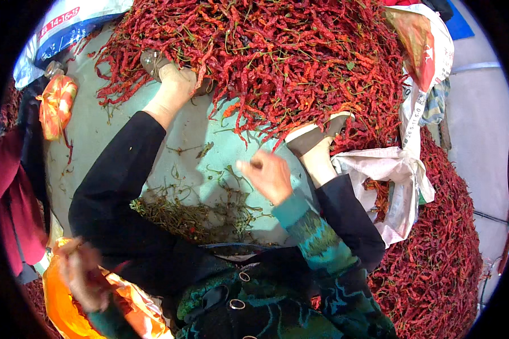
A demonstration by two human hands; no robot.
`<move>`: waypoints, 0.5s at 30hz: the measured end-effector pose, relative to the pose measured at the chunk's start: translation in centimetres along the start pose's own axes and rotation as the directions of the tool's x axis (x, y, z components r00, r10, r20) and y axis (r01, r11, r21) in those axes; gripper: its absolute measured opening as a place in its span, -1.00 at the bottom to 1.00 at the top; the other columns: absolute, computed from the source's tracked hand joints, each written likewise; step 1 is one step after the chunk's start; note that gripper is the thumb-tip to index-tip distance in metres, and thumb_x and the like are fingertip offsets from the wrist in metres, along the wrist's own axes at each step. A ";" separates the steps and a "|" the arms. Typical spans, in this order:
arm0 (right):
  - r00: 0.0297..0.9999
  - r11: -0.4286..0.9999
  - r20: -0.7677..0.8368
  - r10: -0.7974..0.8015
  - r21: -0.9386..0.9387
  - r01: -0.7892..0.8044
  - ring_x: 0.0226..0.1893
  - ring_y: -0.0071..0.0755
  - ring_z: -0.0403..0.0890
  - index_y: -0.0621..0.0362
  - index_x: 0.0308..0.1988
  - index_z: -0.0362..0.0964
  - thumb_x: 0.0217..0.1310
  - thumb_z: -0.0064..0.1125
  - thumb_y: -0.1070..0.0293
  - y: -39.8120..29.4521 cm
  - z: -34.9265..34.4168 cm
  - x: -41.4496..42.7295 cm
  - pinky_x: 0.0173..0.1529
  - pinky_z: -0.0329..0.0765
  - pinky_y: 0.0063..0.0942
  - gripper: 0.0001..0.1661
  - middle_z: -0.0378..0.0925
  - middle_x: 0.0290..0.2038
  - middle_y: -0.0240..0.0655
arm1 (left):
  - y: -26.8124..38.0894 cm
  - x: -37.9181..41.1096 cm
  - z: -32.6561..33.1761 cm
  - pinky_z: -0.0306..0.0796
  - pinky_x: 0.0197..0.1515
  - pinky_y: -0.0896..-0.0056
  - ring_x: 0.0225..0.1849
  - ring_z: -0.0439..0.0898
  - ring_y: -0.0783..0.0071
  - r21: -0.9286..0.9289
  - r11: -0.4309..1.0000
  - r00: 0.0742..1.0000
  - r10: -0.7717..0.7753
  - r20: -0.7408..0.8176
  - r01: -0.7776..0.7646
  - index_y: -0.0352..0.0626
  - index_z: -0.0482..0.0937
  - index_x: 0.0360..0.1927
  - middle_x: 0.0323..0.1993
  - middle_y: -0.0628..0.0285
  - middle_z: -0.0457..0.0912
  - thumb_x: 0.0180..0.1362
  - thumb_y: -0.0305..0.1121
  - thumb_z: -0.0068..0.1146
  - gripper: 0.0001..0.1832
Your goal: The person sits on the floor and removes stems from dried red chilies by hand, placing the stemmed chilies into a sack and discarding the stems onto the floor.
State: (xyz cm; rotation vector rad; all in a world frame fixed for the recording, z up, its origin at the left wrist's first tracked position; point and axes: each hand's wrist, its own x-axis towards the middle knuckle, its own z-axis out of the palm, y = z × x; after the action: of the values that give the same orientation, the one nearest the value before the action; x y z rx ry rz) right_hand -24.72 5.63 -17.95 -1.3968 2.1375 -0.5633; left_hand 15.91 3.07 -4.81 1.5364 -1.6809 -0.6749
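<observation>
A large heap of dried red chili peppers [254,63] spreads before me, many with stems on. My right hand [270,174] is just below the heap's near edge, fingers curled; blur hides whether anything small is in it. My left hand [84,273], strongly blurred, is over the mouth of an orange plastic bag [61,309] beside my left thigh. Red pieces show inside that bag. Between my legs, plucked green-brown stems [186,218] lie scattered on a pale green sheet [191,135].
An open white woven sack [364,159] with some chilies inside stands by my right knee. Another chili heap [437,271] rises at the right. A tied orange bag [57,106] lies at the left, near maroon cloth [17,203]. My shoed feet touch the front heap.
</observation>
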 end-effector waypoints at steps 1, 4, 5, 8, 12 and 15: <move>0.985 0.998 -0.173 -0.026 -0.053 0.018 -0.56 -0.06 0.49 0.21 -0.54 0.40 -0.04 0.26 -0.05 -0.3 0.7 1.9 -0.45 0.38 -0.18 -0.50 0.47 -0.58 -0.08 | 0.2 -1.0 -4.4 0.52 -0.36 0.45 -0.40 0.60 0.20 -0.073 0.960 0.951 -0.279 -0.130 0.272 -0.31 0.57 -0.21 -0.36 0.01 0.62 0.07 -0.34 0.19 -0.73; 0.976 0.944 -0.217 0.016 -0.317 -0.086 -0.44 0.03 0.56 0.19 -0.52 0.41 -0.01 0.24 0.01 0.2 3.6 6.5 -0.37 0.43 -0.09 -0.57 0.50 -0.52 -0.04 | 0.6 -4.0 -11.6 0.52 -0.28 0.35 -0.33 0.61 0.18 0.633 0.722 0.925 -0.380 0.024 0.281 -0.26 0.55 -0.08 -0.27 -0.05 0.63 0.09 -0.21 0.19 -0.60; 0.986 0.954 -0.158 0.053 -0.285 -0.097 -0.40 0.04 0.56 0.19 -0.49 0.43 0.00 0.23 0.04 1.0 3.6 6.6 -0.34 0.45 -0.08 -0.60 0.52 -0.50 -0.06 | -0.7 -4.3 -12.4 0.52 -0.25 0.31 -0.30 0.62 0.17 0.797 0.564 0.899 -0.432 0.065 0.214 -0.25 0.55 -0.03 -0.24 -0.07 0.63 0.09 -0.17 0.19 -0.56; 0.997 0.993 0.067 0.042 -0.116 -0.034 -0.40 0.09 0.56 0.19 -0.49 0.47 0.03 0.20 0.17 1.5 6.2 5.1 -0.31 0.49 -0.08 -0.71 0.55 -0.51 -0.11 | -0.9 -5.8 -12.6 0.47 -0.16 0.24 -0.22 0.58 0.05 0.797 0.577 0.907 -0.411 0.096 0.177 -0.27 0.53 -0.02 -0.17 -0.07 0.60 0.10 -0.13 0.17 -0.53; 0.904 0.861 0.426 -0.042 0.474 -0.183 -0.61 -0.53 0.53 0.24 -0.57 0.44 0.14 0.11 0.29 1.5 5.5 -3.0 -0.47 0.42 -0.41 -0.71 0.51 -0.67 -0.30 | -0.1 -6.6 -9.3 0.43 -0.09 0.23 -0.13 0.56 0.04 0.447 0.893 0.954 -0.169 0.248 0.042 -0.30 0.52 -0.02 -0.10 -0.05 0.57 0.17 -0.16 0.09 -0.57; 0.868 0.852 0.494 -0.046 0.473 -0.225 -0.64 -0.60 0.42 0.24 -0.50 0.42 0.20 0.09 0.27 0.1 3.8 -7.4 -0.52 0.35 -0.48 -0.71 0.49 -0.65 -0.37 | 4.3 -2.0 3.6 0.43 0.00 0.29 -0.10 0.57 0.23 -0.347 0.734 0.780 -0.390 0.489 0.584 -0.46 0.44 -0.03 -0.10 -0.05 0.56 0.28 -0.32 -0.06 -0.64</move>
State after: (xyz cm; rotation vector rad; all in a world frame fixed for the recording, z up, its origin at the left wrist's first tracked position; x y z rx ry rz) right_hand -19.98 12.29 -19.55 -0.9867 1.4818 -0.6097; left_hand 10.46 5.29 -3.90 1.5400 -1.1863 -1.6549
